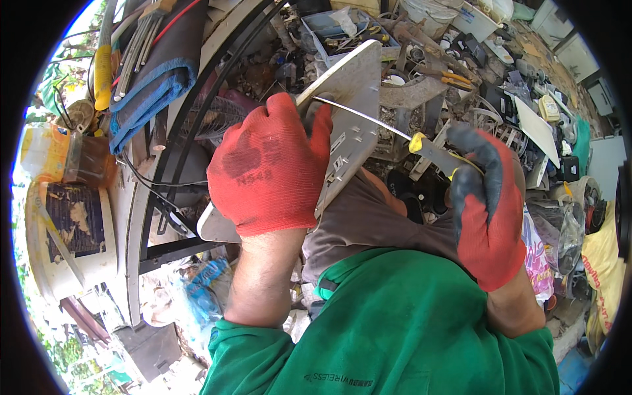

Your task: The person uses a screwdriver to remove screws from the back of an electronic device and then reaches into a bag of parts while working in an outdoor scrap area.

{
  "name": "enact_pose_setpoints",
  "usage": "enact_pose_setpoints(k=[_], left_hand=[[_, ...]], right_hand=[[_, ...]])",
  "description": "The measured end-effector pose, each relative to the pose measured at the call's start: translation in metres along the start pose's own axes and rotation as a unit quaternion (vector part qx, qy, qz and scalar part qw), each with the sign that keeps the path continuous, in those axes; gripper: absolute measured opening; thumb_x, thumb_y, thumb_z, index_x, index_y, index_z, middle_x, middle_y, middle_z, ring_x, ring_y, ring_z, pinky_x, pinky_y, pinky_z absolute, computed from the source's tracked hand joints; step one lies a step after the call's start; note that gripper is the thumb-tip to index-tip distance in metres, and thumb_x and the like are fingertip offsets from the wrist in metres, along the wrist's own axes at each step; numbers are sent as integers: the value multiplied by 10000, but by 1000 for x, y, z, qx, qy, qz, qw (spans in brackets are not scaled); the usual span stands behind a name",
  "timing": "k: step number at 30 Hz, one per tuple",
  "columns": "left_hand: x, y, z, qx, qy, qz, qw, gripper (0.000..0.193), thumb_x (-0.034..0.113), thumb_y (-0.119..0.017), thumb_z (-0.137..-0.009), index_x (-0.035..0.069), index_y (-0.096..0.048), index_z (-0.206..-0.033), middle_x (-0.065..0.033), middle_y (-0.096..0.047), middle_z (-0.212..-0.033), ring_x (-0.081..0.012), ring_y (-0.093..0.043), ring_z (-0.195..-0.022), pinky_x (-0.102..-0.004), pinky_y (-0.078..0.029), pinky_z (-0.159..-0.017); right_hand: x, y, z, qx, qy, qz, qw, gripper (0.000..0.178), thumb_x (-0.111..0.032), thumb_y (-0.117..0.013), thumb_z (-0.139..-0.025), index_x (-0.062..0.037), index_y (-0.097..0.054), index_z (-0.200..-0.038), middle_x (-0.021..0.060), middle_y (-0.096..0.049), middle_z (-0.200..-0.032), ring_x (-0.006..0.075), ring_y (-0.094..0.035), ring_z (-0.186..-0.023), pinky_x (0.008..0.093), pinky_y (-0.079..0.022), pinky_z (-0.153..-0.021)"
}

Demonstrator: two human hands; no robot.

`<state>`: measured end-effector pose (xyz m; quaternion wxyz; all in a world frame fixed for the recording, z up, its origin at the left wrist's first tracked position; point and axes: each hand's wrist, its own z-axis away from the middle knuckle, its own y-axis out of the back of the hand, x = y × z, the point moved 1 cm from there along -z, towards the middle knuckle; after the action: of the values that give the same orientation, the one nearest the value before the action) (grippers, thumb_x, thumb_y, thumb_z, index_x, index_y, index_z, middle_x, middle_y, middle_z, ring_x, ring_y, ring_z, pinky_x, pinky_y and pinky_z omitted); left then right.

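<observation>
Metal and plastic scrap (490,79) covers much of the ground beyond the lap, a jumble of parts in which no separate finished pile can be made out. Brown trousers (388,227) come next, and just in front of them is the piece in hand: an off-white panel (359,82), tilted, its lower corner out past the left wrist. It looks to be in one piece, so the work on it seems under way but unfinished. The left hand (270,168), in a red glove, is closed around the panel's edge. The right hand (487,204) appears to hold a screwdriver (431,153) loosely by its yellow and dark handle, between thumb and fingers. Its shaft crosses the panel's face, and the tip ends by the left fingers; whether it sits in a screw is hidden. Small raised fittings (339,164) are on the face and not yet off; whether any others have been removed cannot be told.
</observation>
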<state>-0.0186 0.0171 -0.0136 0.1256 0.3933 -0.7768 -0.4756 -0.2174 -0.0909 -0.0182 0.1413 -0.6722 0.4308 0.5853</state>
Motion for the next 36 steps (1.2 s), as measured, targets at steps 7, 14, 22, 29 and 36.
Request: enact_pose_setpoints(k=[7, 14, 22, 29, 36], left_hand=[[3, 4, -1, -52, 20, 3, 998, 417, 574, -679, -870, 160, -664, -917, -68, -711, -808, -306, -700, -786, -440, -528, -621], [0, 1, -1, -29, 14, 0, 999, 403, 531, -703, -865, 137, -625, -829, -62, -693, -776, -300, -697, -747, -436, -537, -600], [4, 4, -2, -41, 8, -3, 999, 407, 524, -710, -863, 133, -609, -811, -55, -681, -759, -292, -694, -736, -434, -539, -592], [0, 1, 0, -8, 3, 3, 1000, 409, 524, -714, -859, 134, -607, -799, -47, -674, -751, -284, -692, -728, -428, -542, -586], [5, 4, -1, -49, 20, 6, 999, 426, 576, -676, -875, 151, -656, -903, -68, -709, -798, -308, -700, -783, -439, -525, -619]], right_hand=[[13, 8, -6, -37, 296, 209, 931, 400, 10, -611, -821, 3, -555, -1217, 172, -605, -1234, 312, -565, -1037, 414, -489, -892], [2, 7, -4, -55, 117, 113, 985, 445, 38, -631, -821, 32, -545, -1258, 191, -630, -1163, 323, -649, -969, 382, -526, -880], [10, 10, -3, -54, 275, 216, 935, 401, 47, -635, -809, 2, -598, -1206, 178, -610, -1174, 348, -572, -1072, 416, -487, -901], [6, 2, 1, -37, 9, 24, 999, 429, 15, -663, -824, -9, -567, -1242, 147, -612, -1088, 344, -566, -1080, 421, -485, -904], [14, 10, -1, -32, 261, 217, 940, 425, 15, -670, -831, -16, -569, -1243, 145, -613, -1091, 331, -567, -1078, 466, -466, -949]])
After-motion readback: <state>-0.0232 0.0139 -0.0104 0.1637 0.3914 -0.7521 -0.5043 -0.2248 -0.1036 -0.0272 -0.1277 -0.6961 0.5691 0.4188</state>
